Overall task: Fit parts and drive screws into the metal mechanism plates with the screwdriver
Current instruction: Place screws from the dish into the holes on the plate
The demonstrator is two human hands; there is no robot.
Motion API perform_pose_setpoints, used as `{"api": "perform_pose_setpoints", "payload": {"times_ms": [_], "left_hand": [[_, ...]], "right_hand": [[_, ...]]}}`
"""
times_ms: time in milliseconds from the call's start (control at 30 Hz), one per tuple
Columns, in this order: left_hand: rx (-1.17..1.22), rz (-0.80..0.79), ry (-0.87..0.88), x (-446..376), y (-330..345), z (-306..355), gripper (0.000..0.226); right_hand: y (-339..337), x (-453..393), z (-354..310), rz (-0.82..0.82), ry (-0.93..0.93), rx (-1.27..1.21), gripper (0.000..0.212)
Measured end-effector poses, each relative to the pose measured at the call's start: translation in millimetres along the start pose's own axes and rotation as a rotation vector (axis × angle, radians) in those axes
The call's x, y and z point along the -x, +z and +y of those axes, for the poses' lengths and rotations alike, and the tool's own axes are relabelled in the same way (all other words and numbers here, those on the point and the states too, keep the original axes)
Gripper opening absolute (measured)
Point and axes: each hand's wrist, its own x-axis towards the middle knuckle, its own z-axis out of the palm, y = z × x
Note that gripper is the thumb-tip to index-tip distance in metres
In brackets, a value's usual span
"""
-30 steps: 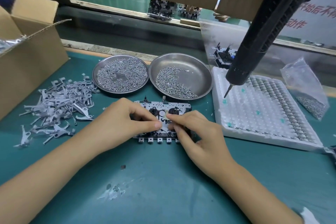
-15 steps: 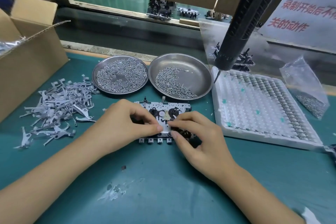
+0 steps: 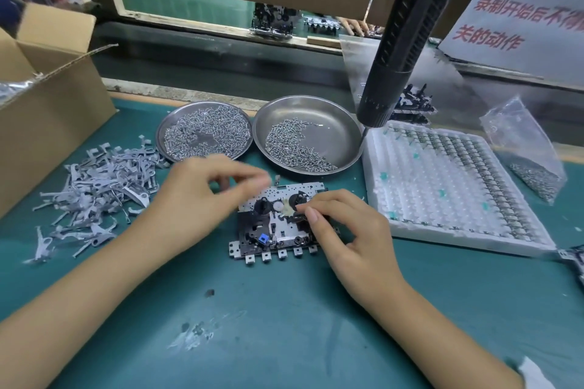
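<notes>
Flanking one mechanism plate (image 3: 278, 224), two screw dishes (image 3: 335, 123).

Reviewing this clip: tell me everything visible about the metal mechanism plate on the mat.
The mechanism plate lies flat on the green mat, in front of the two steel dishes. It looks like perforated silvery sheet metal carrying black parts, a white round piece, a small blue block, and square tabs along its near edge. The right hand rests fingertips on its right side; the blurred left hand hovers at its left.

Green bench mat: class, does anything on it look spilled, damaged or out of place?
Yes. The green mat is scuffed with pale smears near its front edge, plus a dark spot. Grey levers sprawl loose at the left instead of sitting in a dish.
</notes>
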Motion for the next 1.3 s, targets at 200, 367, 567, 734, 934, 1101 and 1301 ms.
{"api": "perform_pose_setpoints", "payload": {"times_ms": [200,367,567,734,934,1101,1301], "left_hand": [[-0.740,0.211,-0.152,-39,-21,-33,0.033],[-0.758,0.188,-0.226,-52,-20,-38,0.021],[-0.765,0.293,-0.179,-53,-16,-34,0.010],[-0.709,0.379,-0.099,-48,-13,-31,0.011],[-0.639,0.388,-0.081,-44,-13,-33,0.012],[-0.772,0.366,-0.021,-43,-11,-33,0.020],[-0.844,0.380,0.039,-41,-6,-30,0.023]], "right_hand": [[1,-1,2,0.037,0.029,-0.046,0.015],[0,-2,2,0.033,0.087,-0.082,0.017],[-1,-1,1,0.036,0.080,-0.088,0.016],[-1,-2,3,0.037,0.082,-0.084,0.015],[-1,-2,3,0.054,0.079,-0.080,0.015],[-1,-2,3,0.053,0.055,-0.050,0.015],[-5,-25,2,0.017,0.010,0.119,0.015]]}}
